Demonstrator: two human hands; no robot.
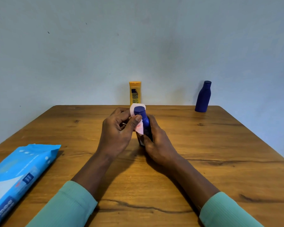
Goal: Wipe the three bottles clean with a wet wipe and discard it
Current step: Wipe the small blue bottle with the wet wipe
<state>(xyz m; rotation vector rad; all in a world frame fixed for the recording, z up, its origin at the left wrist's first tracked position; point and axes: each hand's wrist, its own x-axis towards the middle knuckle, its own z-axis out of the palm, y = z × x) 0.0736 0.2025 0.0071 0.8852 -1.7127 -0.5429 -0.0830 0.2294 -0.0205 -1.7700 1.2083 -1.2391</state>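
Observation:
A small blue bottle [143, 118] stands tilted at the middle of the wooden table [220, 153]. My right hand [157, 141] grips its lower body. My left hand [116, 131] presses a pale pink wet wipe [134, 110] against the bottle's neck and cap; the wipe wraps behind the cap and hangs down beside the thumb. A yellow bottle [135, 93] stands upright at the far edge, just behind the hands. A taller blue bottle [203, 97] stands upright at the far right corner.
A blue pack of wet wipes [18, 176] lies at the near left of the table. A plain wall rises right behind the table's far edge. Green sleeves cover both forearms near the front edge.

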